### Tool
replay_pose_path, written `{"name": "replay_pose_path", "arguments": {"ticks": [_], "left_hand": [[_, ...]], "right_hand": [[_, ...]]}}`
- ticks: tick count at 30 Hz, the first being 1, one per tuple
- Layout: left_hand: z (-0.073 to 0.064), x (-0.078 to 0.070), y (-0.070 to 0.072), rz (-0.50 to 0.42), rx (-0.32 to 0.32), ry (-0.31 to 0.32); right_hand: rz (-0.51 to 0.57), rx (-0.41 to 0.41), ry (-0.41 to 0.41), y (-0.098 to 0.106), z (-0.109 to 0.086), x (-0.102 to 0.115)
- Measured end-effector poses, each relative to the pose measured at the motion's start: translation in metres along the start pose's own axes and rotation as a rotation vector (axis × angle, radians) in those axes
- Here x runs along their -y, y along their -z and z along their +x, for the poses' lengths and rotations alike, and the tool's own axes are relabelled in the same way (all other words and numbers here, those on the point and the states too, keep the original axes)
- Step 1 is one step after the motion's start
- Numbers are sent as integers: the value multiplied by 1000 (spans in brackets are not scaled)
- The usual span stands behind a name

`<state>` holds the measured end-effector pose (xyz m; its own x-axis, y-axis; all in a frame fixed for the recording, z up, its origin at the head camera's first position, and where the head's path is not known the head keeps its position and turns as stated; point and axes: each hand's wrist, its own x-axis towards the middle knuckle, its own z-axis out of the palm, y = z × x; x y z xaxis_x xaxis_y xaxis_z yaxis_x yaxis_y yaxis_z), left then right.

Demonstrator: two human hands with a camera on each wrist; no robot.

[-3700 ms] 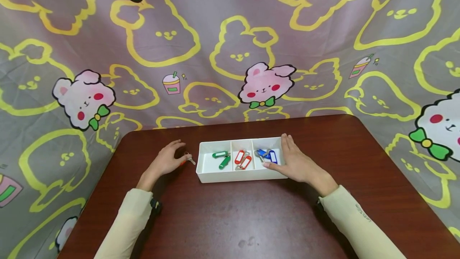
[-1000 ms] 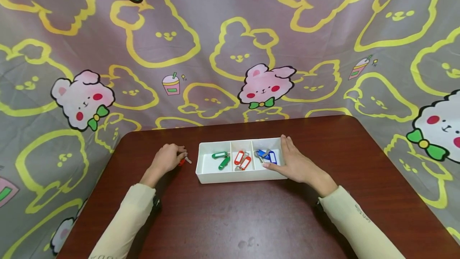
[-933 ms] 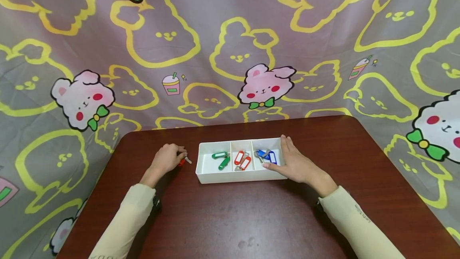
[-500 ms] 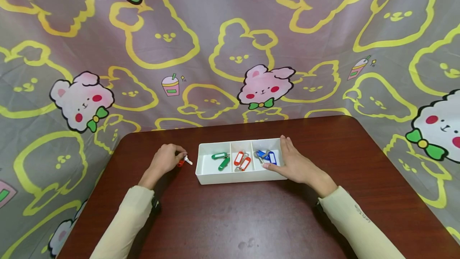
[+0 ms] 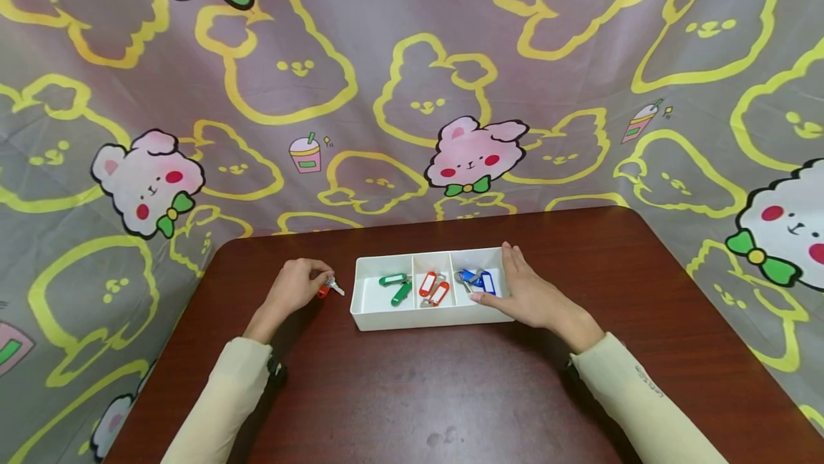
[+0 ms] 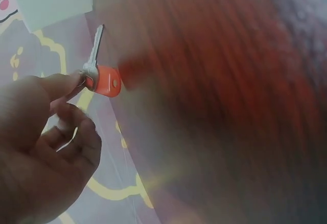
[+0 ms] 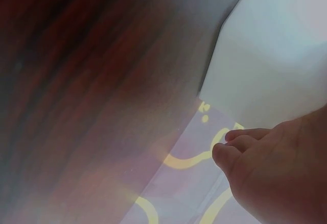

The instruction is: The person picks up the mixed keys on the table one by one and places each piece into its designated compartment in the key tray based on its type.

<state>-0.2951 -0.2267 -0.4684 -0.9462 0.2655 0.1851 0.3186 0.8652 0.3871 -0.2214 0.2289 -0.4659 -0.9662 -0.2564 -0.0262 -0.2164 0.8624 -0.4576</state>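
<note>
My left hand (image 5: 297,285) pinches a silver key (image 6: 95,50) with an orange-red key tag (image 6: 108,81) between thumb and index finger. In the head view the key (image 5: 335,286) points toward the left end of a white divided tray (image 5: 412,317). Green key tags (image 5: 402,292) lie in the tray's left compartment, red-orange tags (image 5: 439,294) in the middle one, and blue tags (image 5: 488,283) with keys in the right one. My right hand (image 5: 537,297) rests on the tray's right end, fingers extended along the wall and thumb over the near rim.
The tray stands on a dark reddish-brown wooden table (image 5: 399,392) with rounded back corners. Behind and beside the table hangs a grey-pink curtain (image 5: 360,63) with yellow cartoon outlines.
At first the left hand was spread over the keyring on the table; its thumb and finger have since closed on it and turned the key slightly. The right hand and tray have hardly moved.
</note>
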Motion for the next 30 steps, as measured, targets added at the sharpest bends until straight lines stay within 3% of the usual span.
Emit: {"name": "replay_pose_path", "arguments": {"ticks": [12,30], "left_hand": [[-3,-1,3,-119,1,12],[-9,-9,16,-229,-52,44]], "right_hand": [[4,6,-2,0,0,0],[2,4,0,0,-1,0]]}}
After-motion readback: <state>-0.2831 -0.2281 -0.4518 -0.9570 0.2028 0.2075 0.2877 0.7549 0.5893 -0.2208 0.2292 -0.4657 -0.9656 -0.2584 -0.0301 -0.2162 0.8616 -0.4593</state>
